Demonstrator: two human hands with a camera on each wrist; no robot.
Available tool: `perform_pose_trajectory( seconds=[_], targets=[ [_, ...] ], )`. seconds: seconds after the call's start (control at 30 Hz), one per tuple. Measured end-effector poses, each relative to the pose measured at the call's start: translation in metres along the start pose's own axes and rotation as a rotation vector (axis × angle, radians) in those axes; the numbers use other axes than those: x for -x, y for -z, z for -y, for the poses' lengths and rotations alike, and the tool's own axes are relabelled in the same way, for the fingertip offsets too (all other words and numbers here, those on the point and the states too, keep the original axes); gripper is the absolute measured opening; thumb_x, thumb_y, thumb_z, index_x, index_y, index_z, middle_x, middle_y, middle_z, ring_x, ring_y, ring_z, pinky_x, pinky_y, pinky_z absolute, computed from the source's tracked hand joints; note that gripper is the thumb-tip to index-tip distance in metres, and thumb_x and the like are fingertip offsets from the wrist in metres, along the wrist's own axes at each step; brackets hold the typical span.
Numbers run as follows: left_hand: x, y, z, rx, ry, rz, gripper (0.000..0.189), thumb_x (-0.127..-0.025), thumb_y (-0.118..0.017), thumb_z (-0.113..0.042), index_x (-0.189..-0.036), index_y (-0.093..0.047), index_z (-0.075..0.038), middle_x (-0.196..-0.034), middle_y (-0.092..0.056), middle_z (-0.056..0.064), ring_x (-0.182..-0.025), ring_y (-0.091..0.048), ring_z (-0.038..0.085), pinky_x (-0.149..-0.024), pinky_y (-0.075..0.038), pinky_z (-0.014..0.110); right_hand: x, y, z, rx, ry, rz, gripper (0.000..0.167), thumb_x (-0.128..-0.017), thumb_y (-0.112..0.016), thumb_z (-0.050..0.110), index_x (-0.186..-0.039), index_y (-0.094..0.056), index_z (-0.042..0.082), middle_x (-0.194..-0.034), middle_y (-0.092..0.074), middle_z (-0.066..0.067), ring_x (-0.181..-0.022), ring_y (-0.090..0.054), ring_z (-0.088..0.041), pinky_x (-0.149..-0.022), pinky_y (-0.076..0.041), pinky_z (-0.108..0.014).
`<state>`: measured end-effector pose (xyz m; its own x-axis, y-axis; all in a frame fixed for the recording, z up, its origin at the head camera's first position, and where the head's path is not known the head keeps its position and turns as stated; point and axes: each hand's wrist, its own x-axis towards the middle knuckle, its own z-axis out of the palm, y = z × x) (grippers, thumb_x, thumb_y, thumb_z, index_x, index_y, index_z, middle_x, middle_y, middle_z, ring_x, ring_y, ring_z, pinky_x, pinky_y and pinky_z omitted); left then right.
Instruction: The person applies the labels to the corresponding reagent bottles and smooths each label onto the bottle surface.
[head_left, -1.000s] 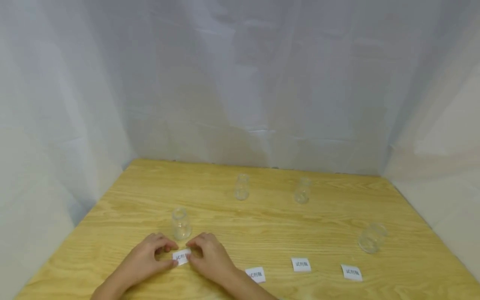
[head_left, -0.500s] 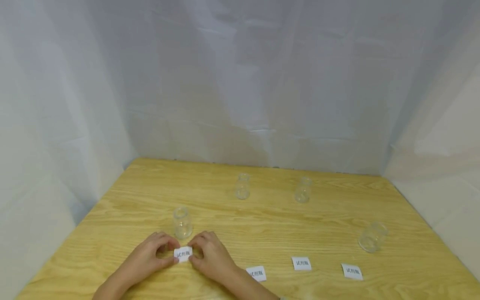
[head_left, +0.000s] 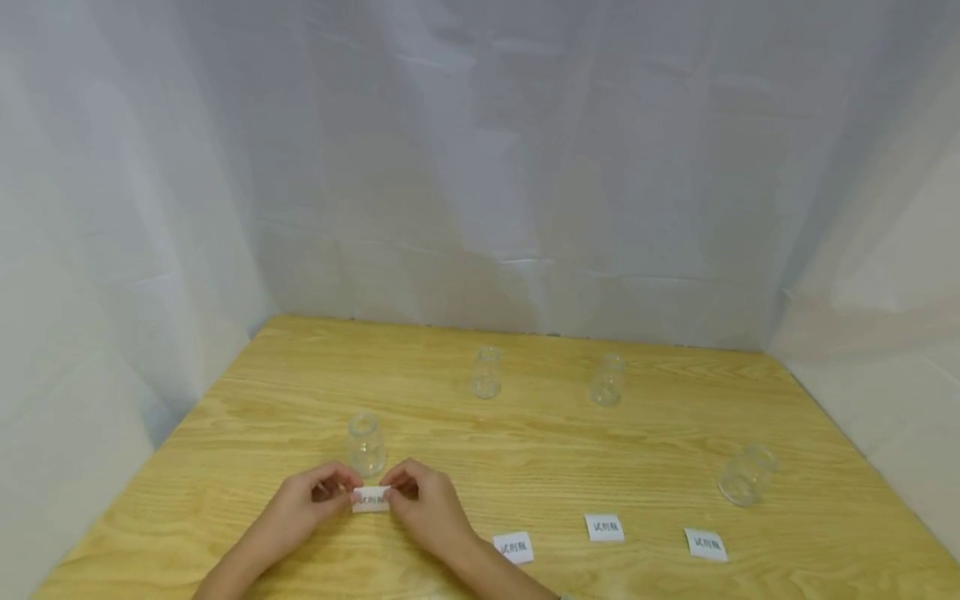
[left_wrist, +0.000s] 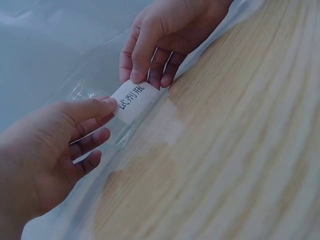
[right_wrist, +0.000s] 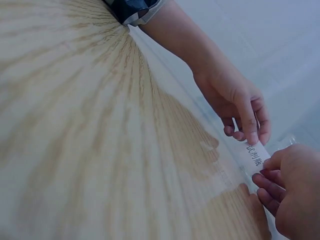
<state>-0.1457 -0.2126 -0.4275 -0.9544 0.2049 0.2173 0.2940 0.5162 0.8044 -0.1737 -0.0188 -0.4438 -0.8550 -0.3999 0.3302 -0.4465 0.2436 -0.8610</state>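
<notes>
Between my two hands a white paper label (head_left: 371, 500) with dark handwritten characters is held up off the table. My left hand (head_left: 303, 508) pinches its left end between thumb and fingers, and my right hand (head_left: 429, 507) pinches the right end. In the left wrist view the label (left_wrist: 134, 101) stands tilted, its writing toward the camera, a thumb on each end. Right behind the label stands a clear glass bottle (head_left: 366, 446), upright; its foot is close to the fingertips. The right wrist view shows the same label (right_wrist: 254, 157) between both thumbs.
More clear glass bottles stand on the wooden table (head_left: 300, 375): one at the back middle (head_left: 486, 373), another farther right (head_left: 607, 381), and a tilted-looking one (head_left: 747, 476) at the right. Three more labels lie near the front: one label (head_left: 513, 547) by my right forearm, a second label (head_left: 604, 527), a third label (head_left: 705, 544).
Both hands have lifted the label and brought it slightly forward and right, closer to the bottle. Its face has turned more upright. The bottles and other labels have stayed put.
</notes>
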Motion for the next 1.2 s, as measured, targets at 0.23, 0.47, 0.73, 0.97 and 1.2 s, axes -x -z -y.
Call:
perform_pose_trajectory(
  seconds=[0.23,0.47,0.73,0.97,1.2],
  targets=[
    [-0.002,-0.004,-0.001,0.13,0.041,-0.038,0.014,-0.087,-0.063,-0.013,-0.096,-0.065,-0.003,-0.085,-0.063,0.001,-0.07,-0.053,0.009,-0.059,-0.046,0.025,-0.001,0.0,0.001,-0.126,-0.077,-0.085,0.01,-0.081,-0.062,-0.002,-0.088,-0.064,0.006,-0.079,-0.061,0.005,-0.067,-0.053,-0.003,-0.062,-0.046,-0.02],
    [-0.001,-0.005,-0.002,0.235,0.077,-0.019,0.018,-0.09,-0.059,-0.013,-0.099,-0.064,0.001,-0.089,-0.064,0.001,-0.076,-0.052,0.009,-0.063,-0.045,0.025,-0.002,0.001,0.005,-0.167,-0.087,-0.139,0.012,-0.08,-0.061,-0.003,-0.089,-0.064,0.005,-0.08,-0.062,0.004,-0.068,-0.053,-0.004,-0.063,-0.046,-0.02],
    [0.0,0.0,-0.005,0.291,0.1,0.039,0.021,-0.092,-0.056,-0.012,-0.102,-0.061,0.006,-0.093,-0.062,0.004,-0.076,-0.05,0.009,-0.063,-0.044,0.025,-0.001,0.004,0.017,-0.186,-0.09,-0.149,0.011,-0.081,-0.06,-0.006,-0.089,-0.064,0.001,-0.084,-0.064,-0.008,-0.069,-0.054,-0.009,-0.063,-0.045,-0.02],
    [0.0,0.0,-0.006,0.291,0.111,0.049,0.022,-0.092,-0.056,-0.014,-0.101,-0.062,0.005,-0.093,-0.062,0.005,-0.077,-0.051,0.009,-0.065,-0.045,0.026,0.005,0.013,0.045,-0.194,-0.09,-0.132,0.01,-0.081,-0.057,-0.009,-0.088,-0.062,-0.005,-0.084,-0.063,-0.014,-0.07,-0.054,-0.012,-0.064,-0.044,-0.02],
    [0.0,-0.001,-0.004,0.289,0.038,0.066,0.019,-0.092,-0.055,-0.012,-0.098,-0.062,0.005,-0.09,-0.063,0.001,-0.077,-0.052,0.009,-0.065,-0.046,0.025,-0.001,0.004,0.017,-0.193,-0.061,-0.127,0.011,-0.082,-0.06,-0.005,-0.089,-0.064,0.001,-0.086,-0.064,-0.006,-0.07,-0.055,-0.01,-0.064,-0.046,-0.021]
  ],
)
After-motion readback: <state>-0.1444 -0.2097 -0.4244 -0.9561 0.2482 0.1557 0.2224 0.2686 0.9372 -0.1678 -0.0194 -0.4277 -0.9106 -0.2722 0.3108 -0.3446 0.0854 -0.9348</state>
